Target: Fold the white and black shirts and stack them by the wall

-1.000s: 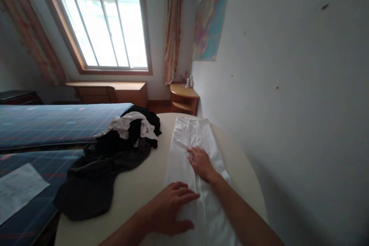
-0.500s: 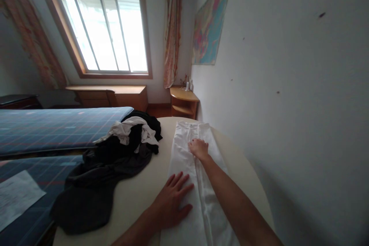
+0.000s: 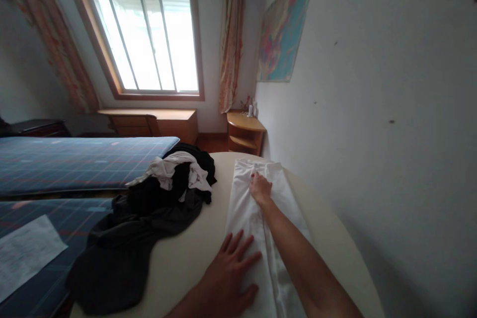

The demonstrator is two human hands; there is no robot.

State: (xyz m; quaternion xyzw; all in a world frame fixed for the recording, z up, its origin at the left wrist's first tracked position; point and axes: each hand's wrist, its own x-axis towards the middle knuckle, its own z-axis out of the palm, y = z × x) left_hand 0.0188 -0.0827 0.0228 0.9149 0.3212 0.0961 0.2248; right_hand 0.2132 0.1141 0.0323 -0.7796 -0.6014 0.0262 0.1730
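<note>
A white garment (image 3: 244, 208), which looks like a pair of trousers, lies lengthwise on the pale round table (image 3: 186, 253), its waistband end away from me. My left hand (image 3: 233, 271) rests palm down on its near left part, fingers spread. Farther up, just below the waistband, my right hand (image 3: 262, 189) has its fingers drawn together on the cloth along the middle line. Its fingertips are partly hidden, but they seem to pinch the fabric. My right forearm covers part of the garment's right side.
Left on the table lies a heap of dark clothes (image 3: 164, 218) with a light garment (image 3: 164, 169) on top. Beyond are plaid mattresses (image 3: 89, 159), one bearing a paper sheet (image 3: 32, 253). A wall (image 3: 357, 159) stands close on the right; a corner shelf (image 3: 244, 121) is behind.
My right hand has moved slightly up the garment toward the waistband, its fingers more closed. My left hand stays spread on the cloth. The view has shifted a little to the left.
</note>
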